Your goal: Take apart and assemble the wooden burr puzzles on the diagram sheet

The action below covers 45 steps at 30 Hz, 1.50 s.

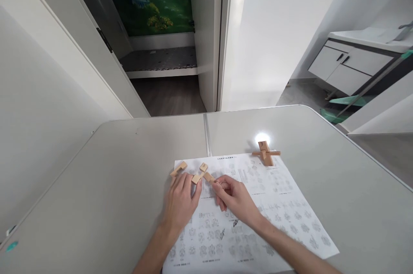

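My left hand [181,198] rests on a printed instruction sheet [277,205], its fingertips closed on a small wooden puzzle piece [196,178]. My right hand [232,196] is curled beside it and pinches another wooden piece [209,177]; the two pieces meet between my hands. A third small block [203,167] sits just above them. A notched wooden piece [178,168] lies loose on the sheet's top left corner. A partly joined wooden cross [266,153] stands at the sheet's top right, away from both hands.
The grey folding table [97,188] has a centre seam and rounded far corners. Beyond its far edge is an open doorway [161,50] with a white door; a white cabinet [348,65] and a green mop stand at the right.
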Each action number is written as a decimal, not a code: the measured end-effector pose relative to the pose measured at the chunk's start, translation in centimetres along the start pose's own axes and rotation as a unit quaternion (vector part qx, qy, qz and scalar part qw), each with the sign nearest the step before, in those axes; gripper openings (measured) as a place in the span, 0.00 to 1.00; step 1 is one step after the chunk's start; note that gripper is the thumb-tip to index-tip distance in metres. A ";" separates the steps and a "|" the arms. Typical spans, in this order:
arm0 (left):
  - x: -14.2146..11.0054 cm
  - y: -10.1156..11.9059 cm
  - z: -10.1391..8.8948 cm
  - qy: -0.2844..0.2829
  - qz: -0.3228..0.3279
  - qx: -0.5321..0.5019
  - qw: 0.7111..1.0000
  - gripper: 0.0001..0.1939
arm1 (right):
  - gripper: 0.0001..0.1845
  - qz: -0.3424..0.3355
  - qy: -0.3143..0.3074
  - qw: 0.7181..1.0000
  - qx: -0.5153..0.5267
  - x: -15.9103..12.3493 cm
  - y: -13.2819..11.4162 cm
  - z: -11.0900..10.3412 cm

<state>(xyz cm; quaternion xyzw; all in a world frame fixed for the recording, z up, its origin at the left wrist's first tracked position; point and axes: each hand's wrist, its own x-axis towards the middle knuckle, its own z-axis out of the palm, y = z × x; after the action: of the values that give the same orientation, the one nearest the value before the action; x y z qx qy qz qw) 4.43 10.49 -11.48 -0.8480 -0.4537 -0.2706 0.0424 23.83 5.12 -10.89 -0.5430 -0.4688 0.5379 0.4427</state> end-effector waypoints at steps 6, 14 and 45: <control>-0.2 -0.9 0.3 -0.006 0.002 0.028 1.000 0.10 | 0.18 -0.045 0.053 0.991 -0.112 0.1 0.6 -0.3; -0.4 -0.5 0.3 -0.023 -0.006 0.006 1.000 0.06 | 0.14 -0.109 0.101 0.946 -0.287 0.6 2.1 -0.6; -0.7 -1.4 0.8 0.004 -0.012 -0.008 1.000 0.20 | 0.15 -0.305 0.354 0.812 -0.349 3.4 2.3 -8.5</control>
<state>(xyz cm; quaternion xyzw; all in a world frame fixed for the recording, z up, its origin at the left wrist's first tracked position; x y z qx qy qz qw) 3.35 10.98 -12.75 -0.8417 -0.4614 -0.2783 0.0344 32.37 8.31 -13.48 -0.6432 -0.5774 -0.0540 0.4999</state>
